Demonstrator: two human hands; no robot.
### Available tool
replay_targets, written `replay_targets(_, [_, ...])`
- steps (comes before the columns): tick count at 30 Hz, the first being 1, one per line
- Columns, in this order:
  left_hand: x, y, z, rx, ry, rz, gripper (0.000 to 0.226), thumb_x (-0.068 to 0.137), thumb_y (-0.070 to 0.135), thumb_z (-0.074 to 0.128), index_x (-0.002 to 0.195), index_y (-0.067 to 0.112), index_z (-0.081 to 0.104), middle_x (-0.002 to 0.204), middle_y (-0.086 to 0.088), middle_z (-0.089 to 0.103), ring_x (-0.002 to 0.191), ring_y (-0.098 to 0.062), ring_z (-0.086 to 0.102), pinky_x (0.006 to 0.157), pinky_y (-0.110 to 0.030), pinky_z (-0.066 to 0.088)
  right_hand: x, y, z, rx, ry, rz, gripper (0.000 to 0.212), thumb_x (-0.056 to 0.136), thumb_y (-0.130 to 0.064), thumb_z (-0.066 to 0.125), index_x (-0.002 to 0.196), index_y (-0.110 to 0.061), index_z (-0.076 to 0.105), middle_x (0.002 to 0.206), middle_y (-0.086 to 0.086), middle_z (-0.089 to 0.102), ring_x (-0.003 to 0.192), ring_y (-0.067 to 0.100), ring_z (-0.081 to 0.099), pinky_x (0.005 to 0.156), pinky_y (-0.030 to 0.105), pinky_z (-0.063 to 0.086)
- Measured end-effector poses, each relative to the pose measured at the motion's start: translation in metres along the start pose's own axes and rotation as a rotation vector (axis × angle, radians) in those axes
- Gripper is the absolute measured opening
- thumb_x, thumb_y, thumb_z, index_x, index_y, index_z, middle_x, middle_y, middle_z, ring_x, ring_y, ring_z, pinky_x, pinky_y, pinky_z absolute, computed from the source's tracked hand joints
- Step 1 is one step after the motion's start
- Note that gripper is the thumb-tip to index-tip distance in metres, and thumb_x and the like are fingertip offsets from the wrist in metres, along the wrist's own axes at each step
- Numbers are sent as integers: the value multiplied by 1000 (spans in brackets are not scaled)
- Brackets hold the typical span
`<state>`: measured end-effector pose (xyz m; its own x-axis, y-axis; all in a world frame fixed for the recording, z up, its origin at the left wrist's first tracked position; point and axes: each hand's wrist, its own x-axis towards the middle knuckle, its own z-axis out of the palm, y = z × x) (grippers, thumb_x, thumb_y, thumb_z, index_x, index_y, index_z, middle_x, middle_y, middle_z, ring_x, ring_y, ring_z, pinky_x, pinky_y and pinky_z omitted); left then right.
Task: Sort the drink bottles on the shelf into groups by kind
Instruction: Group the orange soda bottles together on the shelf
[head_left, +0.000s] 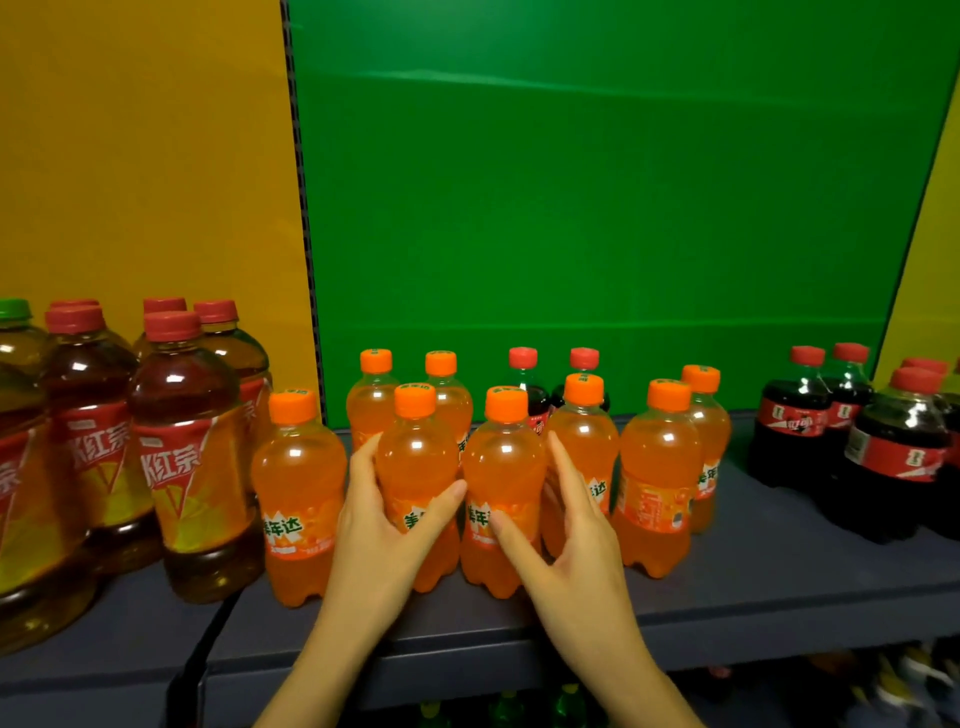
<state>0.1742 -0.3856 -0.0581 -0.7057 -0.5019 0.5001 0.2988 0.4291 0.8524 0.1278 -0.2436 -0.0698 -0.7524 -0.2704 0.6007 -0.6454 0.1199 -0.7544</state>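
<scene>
Several small orange soda bottles stand in the middle of the grey shelf (779, 582). My left hand (382, 525) grips one front orange bottle (415, 457), thumb across its label and fingers behind it. My right hand (566, 535) holds the neighbouring orange bottle (504, 467), thumb on its label and fingers along its right side. Two cola bottles (524, 379) with red caps stand behind the orange group. More cola bottles (898, 447) are grouped at the right. Large iced-tea bottles (192, 457) with red caps stand at the left.
A green panel (597, 208) backs the middle bay, with yellow panels on either side. A bottle with a green cap (15, 312) stands at the far left edge. Below the shelf front, tops of more bottles (566, 701) show on a lower level.
</scene>
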Motion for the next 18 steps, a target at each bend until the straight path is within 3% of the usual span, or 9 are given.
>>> replay_targets(3, [-7,0,0,111,55,69,80,69,50,72,134,38,28,133,8,47,120,-10,49,101,-38,44,-1,-8,-19,-49,10,-121,66,84,-29,66,139,-37,30,140,-28,33,130,-14,29,99,-2,24])
replay_targets(5, [-14,3,2,200,119,165,76,74,48,68,137,35,27,138,10,41,126,-7,42,106,-31,38,3,-15,-37,-49,26,-224,53,83,-29,62,131,-35,44,133,-28,44,127,-8,37,99,3,29])
replay_targets(8, [-17,20,4,373,236,382,68,79,40,62,138,24,31,140,10,35,130,1,30,106,-8,22,20,-30,-69,-9,36,-311,31,81,-33,57,112,-34,57,116,-22,57,115,3,53,96,16,41])
replay_targets(11, [-8,55,5,418,281,574,50,82,34,55,125,12,45,125,5,45,119,-3,41,101,-10,30,56,-46,-102,32,45,-364,20,79,-32,58,98,-34,60,102,-16,64,100,1,60,88,19,47])
replay_targets(14, [18,95,7,432,176,639,33,84,34,53,109,14,55,106,6,55,100,-5,51,88,-15,41,103,-54,-124,-42,-52,-343,16,83,-22,63,97,-29,60,96,-13,64,93,0,60,88,19,47])
replay_targets(18, [72,123,26,580,-94,529,38,82,45,58,105,16,55,101,5,60,90,-15,58,85,-34,48,161,-40,-135,-225,-253,-172,21,86,-20,62,107,-18,60,106,-2,64,101,11,59,92,23,43])
